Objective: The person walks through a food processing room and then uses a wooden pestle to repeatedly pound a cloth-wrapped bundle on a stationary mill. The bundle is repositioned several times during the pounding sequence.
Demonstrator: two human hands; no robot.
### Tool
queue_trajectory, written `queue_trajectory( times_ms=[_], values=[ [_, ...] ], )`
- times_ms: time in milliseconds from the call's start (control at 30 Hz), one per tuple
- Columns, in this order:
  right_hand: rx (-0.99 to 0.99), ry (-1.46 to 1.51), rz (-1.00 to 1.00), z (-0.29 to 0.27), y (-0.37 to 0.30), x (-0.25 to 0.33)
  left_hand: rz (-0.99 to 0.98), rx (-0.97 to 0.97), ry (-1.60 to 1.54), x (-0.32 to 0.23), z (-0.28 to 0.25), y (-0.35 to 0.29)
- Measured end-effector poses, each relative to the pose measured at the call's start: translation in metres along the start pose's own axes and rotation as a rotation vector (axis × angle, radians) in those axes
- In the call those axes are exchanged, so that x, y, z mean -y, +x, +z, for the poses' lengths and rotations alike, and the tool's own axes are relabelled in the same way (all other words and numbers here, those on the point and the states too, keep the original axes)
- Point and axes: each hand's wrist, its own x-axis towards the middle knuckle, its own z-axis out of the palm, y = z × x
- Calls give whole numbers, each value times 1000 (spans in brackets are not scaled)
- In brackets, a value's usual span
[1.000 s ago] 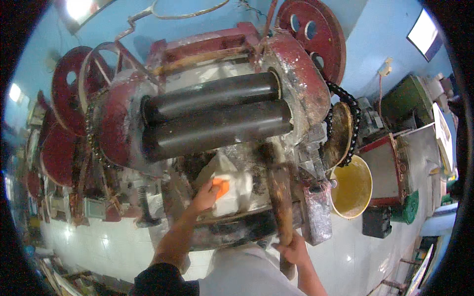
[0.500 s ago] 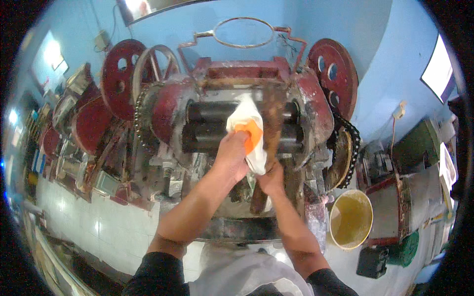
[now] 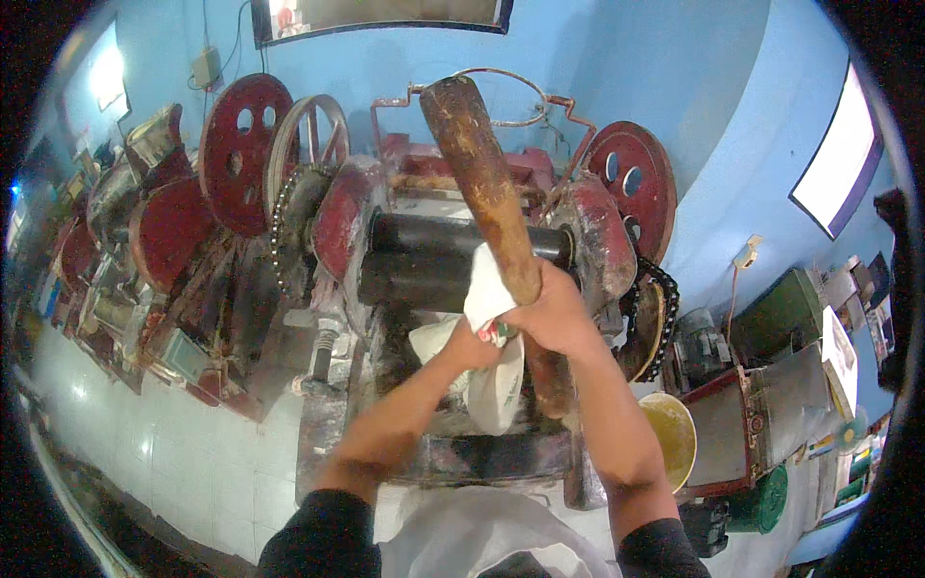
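My right hand [image 3: 559, 310] is closed round the near end of a thick, worn brown wooden rod [image 3: 472, 144]. The rod tilts up and away to the left, over a machine's two dark rollers [image 3: 424, 234]. Just beside it, my left hand [image 3: 472, 349] grips a bunched white cloth [image 3: 489, 287], pressed against the rod's near end. Part of the cloth hangs below my hands, and a small red and green patch shows between them. A brown wooden length [image 3: 551, 385] shows under my right forearm; whether it belongs to the rod I cannot tell.
Red wheels [image 3: 243, 159] and chains [image 3: 279, 217] flank the rollers on the machine. To the right stand a yellowish bucket [image 3: 672, 438], a dark crate [image 3: 711, 528] and a green container [image 3: 761, 506]. More red machinery [image 3: 173, 231] lines the left side, by white floor tiles [image 3: 217, 443].
The wooden rod has swung up from low over the machine to a raised tilt. The cloth has come down toward me with my left hand; its orange part no longer shows.
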Motion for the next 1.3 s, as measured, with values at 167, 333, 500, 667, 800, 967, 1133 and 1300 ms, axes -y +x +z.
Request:
queue_trajectory(
  times_ms=[167,333,500,667,800,967,1133,1300],
  values=[
    [-179,-218,159,-38,-71,-49,-530,73,395,-16,-32,47],
    [-212,34,302,-13,-149,-68,-958,-333,-721,-6,-46,73],
    [-412,217,100,-1,-192,-39,-967,-737,-903,-102,-46,88],
    [170,-148,328,32,-200,-106,-634,-318,209,-121,-77,91],
    [2,-121,331,21,-229,-103,-552,-448,269,-109,-95,84],
    [-187,260,128,8,-232,-55,-845,-1135,-545,-139,-78,107],
    [23,35,62,63,-258,-144,-764,-407,413,-181,-54,95],
    [-24,194,337,7,-269,-100,-788,-801,-287,-184,-80,50]
  ],
)
